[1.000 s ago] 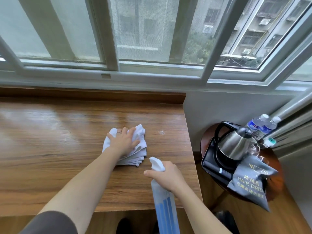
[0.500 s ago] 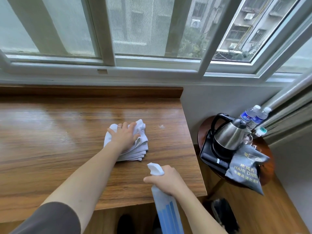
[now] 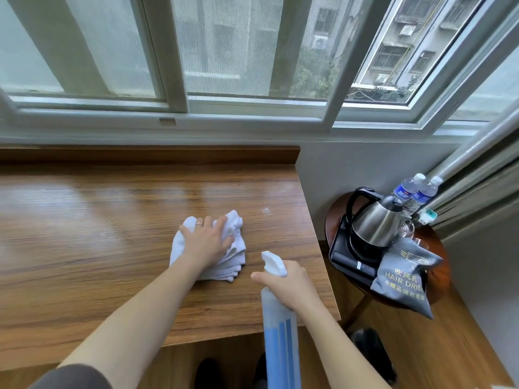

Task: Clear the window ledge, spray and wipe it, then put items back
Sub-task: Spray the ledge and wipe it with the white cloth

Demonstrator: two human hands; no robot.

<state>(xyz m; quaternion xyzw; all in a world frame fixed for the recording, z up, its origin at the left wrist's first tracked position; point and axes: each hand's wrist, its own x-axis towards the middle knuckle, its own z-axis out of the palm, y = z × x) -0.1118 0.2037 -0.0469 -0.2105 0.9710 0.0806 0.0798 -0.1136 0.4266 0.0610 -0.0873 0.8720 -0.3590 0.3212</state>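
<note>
The wooden window ledge (image 3: 84,226) is bare except for a folded white cloth (image 3: 179,245) near its right end. My left hand (image 3: 206,242) lies on top of the cloth and presses it onto the wood, fingers pointing toward the window. My right hand (image 3: 292,284) grips the neck of a spray bottle (image 3: 280,332) with a white nozzle and blue liquid, held over the ledge's front right corner with the nozzle aimed forward. A small patch of spray droplets (image 3: 265,210) sits on the wood to the right of the cloth.
Right of the ledge, lower down, a round wooden side table (image 3: 441,265) carries a steel kettle (image 3: 376,223) on a black tray, two water bottles (image 3: 415,189) and a grey hair dryer bag (image 3: 404,276). Curtains (image 3: 483,175) hang at far right. Window frames (image 3: 252,108) run behind the ledge.
My left hand and the cloth have barely shifted on the ledge; the cloth's far corner bunches up a little more. My right hand keeps holding the bottle in the same place.
</note>
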